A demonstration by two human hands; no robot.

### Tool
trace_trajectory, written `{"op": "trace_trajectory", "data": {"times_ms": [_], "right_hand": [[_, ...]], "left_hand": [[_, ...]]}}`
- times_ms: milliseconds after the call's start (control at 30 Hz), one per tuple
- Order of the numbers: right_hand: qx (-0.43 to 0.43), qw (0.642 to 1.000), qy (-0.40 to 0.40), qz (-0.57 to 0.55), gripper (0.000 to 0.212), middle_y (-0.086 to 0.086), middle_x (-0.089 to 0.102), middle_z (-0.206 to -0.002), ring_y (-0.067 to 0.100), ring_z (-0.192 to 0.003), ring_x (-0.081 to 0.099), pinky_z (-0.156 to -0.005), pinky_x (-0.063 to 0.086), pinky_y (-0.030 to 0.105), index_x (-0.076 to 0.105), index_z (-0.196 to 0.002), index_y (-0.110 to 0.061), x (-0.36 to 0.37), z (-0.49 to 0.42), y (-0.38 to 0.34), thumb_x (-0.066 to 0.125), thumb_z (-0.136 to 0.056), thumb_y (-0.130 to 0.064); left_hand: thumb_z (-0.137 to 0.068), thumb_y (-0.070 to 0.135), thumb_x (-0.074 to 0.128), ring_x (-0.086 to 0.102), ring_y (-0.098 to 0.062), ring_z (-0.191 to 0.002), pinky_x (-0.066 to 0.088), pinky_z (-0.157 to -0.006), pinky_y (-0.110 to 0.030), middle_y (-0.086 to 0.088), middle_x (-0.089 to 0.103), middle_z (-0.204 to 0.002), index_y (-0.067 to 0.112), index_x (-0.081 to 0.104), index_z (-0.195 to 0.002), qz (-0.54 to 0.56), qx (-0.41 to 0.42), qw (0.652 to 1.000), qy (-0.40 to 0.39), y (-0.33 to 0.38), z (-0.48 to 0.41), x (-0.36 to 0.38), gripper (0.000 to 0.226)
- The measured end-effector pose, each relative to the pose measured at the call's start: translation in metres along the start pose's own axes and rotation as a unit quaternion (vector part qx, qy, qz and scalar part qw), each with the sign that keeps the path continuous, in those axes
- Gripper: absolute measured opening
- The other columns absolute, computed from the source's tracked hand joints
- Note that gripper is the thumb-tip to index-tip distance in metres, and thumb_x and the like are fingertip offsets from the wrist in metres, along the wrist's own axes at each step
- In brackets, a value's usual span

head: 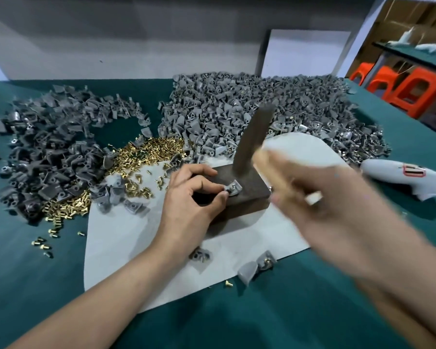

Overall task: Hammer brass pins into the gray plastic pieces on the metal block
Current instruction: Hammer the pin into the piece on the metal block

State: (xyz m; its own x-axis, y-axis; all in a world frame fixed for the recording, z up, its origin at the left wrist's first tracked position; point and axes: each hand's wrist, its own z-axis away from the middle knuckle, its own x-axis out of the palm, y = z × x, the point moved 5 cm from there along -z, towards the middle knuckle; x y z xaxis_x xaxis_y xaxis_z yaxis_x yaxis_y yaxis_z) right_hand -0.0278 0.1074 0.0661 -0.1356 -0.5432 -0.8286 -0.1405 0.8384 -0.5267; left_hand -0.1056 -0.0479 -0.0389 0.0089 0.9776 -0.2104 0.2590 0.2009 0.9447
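Right hand [325, 210], blurred; curved gray piece [233, 188]

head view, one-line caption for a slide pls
Left hand pinches a gray plastic piece on the metal block while the blurred right hand holds a hammer over it.

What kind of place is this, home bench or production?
Most likely a small production workshop doing manual assembly: heaps of identical gray plastic pieces, a pile of brass pins, and a hammer raised over a metal block. Orange stools stand behind.
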Motion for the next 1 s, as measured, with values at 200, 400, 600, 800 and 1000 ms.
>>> {"op": "trace_trajectory", "data": {"times_ms": [200,400,600,800,1000], "right_hand": [[-0.025,0.998,0.034,-0.041,0.045,-0.027,0.065,-0.074,-0.009,-0.056,0.057,-0.049,0.036,0.004,0.051,-0.13,-0.045,-0.023,-0.003,-0.009,0.055,-0.085,-0.036],[0.018,0.997,-0.071,0.003,0.04,0.004,0.07,-0.111,0.011,-0.079,0.067,-0.068,0.052,0.027,0.055,-0.127,-0.037,0.013,-0.002,0.0,0.054,-0.091,-0.021],[-0.041,0.997,0.07,-0.004,0.046,-0.03,0.057,-0.059,-0.014,-0.047,0.052,-0.045,0.033,0.001,0.047,-0.124,-0.052,-0.03,-0.01,-0.008,0.056,-0.081,-0.039],[-0.02,0.999,-0.02,-0.015,0.039,-0.006,0.072,-0.089,0.006,-0.048,0.053,-0.042,0.036,0.013,0.058,-0.126,-0.035,0.006,-0.006,0.006,0.058,-0.089,-0.023],[0.011,0.938,0.086,-0.335,0.043,-0.001,0.049,-0.053,0.014,-0.026,0.034,-0.039,0.031,0.011,0.065,-0.113,-0.046,-0.012,-0.007,0.039,0.063,-0.084,-0.015]], "left_hand": [[-0.076,0.008,0.078,0.051,-0.009,-0.11,0.04,-0.101,-0.044,0.024,0.059,-0.099,0.023,0.067,-0.063,0.007,-0.005,1.0,0.008,0.002,0.0,0.0,0.022],[-0.075,0.007,0.078,0.052,-0.016,-0.109,0.039,-0.1,-0.046,0.018,0.059,-0.099,0.026,0.067,-0.067,-0.023,0.018,1.0,0.006,0.006,0.0,-0.001,0.024],[-0.075,0.01,0.078,0.051,-0.011,-0.111,0.038,-0.102,-0.045,0.024,0.058,-0.099,0.024,0.067,-0.067,-0.001,-0.008,1.0,0.01,0.0,0.001,-0.001,0.02],[-0.074,0.009,0.079,0.052,-0.017,-0.111,0.036,-0.102,-0.051,0.02,0.058,-0.098,0.029,0.067,-0.068,-0.029,0.02,0.999,0.018,0.002,-0.002,-0.002,0.023],[-0.075,0.018,0.079,0.049,-0.012,-0.115,0.034,-0.105,-0.049,0.023,0.058,-0.1,0.031,0.066,-0.065,-0.023,0.006,1.0,0.015,0.004,-0.001,-0.001,0.021]]}}
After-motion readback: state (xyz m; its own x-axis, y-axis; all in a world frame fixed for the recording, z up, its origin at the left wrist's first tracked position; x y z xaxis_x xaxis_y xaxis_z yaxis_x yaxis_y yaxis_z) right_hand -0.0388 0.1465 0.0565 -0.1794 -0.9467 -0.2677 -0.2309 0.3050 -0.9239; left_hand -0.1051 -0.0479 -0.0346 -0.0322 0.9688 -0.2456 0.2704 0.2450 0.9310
